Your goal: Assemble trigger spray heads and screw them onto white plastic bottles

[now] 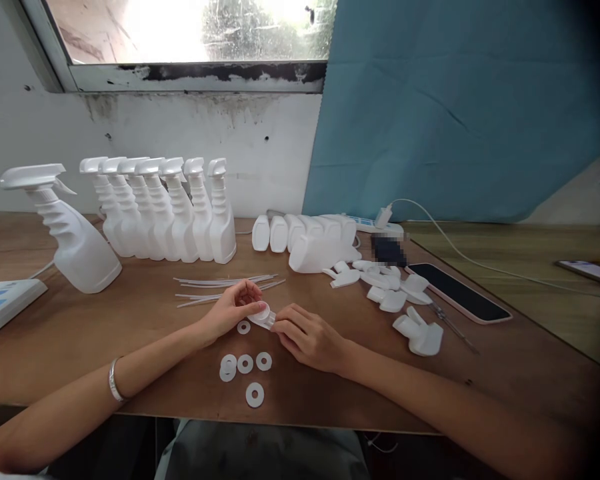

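Two bare hands meet on a small white moulded plastic sprayer part (263, 316) at the middle of the brown wooden table (130, 333).

The left hand (234, 308) curls, pinching the part's round end; the right hand (307, 339) has its fingers pressed together on the other end. Flat white plastic ring washers (245, 364) lie just in front, thin white tubes (225, 287) behind, and ribbed glossy white spray bottles (170, 210) stand in a row.

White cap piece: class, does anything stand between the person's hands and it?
Nothing visible does. The left hand pinches the white cap piece and the right hand touches its end; the loose white rings lie beside it, not between.
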Demonstrator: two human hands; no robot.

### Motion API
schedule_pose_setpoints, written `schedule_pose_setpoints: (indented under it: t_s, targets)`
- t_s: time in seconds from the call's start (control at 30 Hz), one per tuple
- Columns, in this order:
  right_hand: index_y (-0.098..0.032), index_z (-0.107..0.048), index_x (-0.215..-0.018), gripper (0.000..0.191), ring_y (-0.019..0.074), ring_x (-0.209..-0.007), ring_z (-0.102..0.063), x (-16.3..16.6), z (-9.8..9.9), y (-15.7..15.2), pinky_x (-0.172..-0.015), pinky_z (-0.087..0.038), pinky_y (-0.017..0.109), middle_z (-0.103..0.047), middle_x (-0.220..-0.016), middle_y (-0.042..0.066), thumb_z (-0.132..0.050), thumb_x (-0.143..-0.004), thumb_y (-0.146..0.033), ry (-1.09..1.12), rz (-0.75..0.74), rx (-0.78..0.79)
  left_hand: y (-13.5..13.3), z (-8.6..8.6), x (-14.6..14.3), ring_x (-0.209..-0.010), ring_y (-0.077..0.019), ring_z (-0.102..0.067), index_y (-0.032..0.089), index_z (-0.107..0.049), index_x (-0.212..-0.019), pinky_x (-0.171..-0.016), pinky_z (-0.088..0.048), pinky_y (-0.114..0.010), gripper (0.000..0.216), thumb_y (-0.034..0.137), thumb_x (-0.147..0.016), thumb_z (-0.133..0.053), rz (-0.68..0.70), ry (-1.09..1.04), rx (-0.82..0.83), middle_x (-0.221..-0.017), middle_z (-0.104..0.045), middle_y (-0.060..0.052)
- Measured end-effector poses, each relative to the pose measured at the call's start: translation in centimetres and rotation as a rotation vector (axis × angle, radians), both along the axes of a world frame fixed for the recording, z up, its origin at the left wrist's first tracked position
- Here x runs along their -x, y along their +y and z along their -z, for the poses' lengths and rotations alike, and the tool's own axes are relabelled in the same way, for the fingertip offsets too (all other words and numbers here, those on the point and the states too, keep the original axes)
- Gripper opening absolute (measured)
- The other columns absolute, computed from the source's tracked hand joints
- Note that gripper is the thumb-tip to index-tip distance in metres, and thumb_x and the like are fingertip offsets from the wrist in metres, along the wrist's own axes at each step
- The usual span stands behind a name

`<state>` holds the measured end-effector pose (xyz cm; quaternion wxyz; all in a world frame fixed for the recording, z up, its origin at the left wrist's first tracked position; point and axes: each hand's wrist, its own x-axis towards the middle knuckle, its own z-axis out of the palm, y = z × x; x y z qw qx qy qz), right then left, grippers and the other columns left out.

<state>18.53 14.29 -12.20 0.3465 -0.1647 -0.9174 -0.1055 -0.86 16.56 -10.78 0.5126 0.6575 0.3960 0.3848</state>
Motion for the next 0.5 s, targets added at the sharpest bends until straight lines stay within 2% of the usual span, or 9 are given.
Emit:
schedule_pose_setpoints:
  t_s: [0.1,0.23,0.33,0.5]
  targets:
    - [-0.012,-0.050,-0.092,0.016,0.0145,-0.076,-0.049,0.0,0.1,-0.1,-0.067,-0.047,0.026,-0.054,-0.082,0.007,-0.043,-0.079,-0.005,-0.015,0.035,-0.018,-0.3,-0.5,0.1,-0.073,-0.0115,-0.050,0.015,-0.046,-0.085,-0.065,-0.040,-0.024,0.023,0.035,-0.077,-0.056,0.047,0.053,-0.085,-0.084,-0.053,-0.002]
    - [-0.013,-0.048,-0.104,0.029,0.0157,-0.087,-0.051,-0.1,0.2,-0.1,-0.070,-0.048,0.026,-0.052,-0.094,0.010,-0.042,-0.077,-0.004,0.019,0.133,0.017,-0.8,-1.1,0.4,-0.087,-0.0161,-0.052,0.016,-0.045,-0.090,-0.080,-0.040,-0.029,0.029,0.032,-0.072,-0.061,0.199,0.241,-0.369,-0.097,-0.056,-0.005]
    - [-0.014,-0.047,-0.106,0.033,0.0155,-0.090,-0.051,-0.2,0.2,0.0,-0.072,-0.048,0.026,-0.051,-0.098,0.010,-0.041,-0.076,-0.004,0.038,0.170,0.068,-0.9,-1.1,0.6,-0.082,-0.0163,-0.054,0.017,-0.043,-0.090,-0.075,-0.042,-0.028,0.032,0.031,-0.070,-0.063,0.212,0.380,-0.493,-0.094,-0.059,-0.005]
    - [-0.015,-0.051,-0.097,0.020,0.0159,-0.083,-0.053,-0.2,0.1,-0.2,-0.071,-0.048,0.028,-0.053,-0.096,0.011,-0.049,-0.077,-0.018,0.052,0.178,0.047,-0.8,-0.8,0.8,-0.079,-0.0153,-0.057,0.017,-0.048,-0.084,-0.072,-0.043,-0.026,0.023,0.035,-0.075,-0.059,0.213,0.447,-0.586,-0.091,-0.062,-0.005]
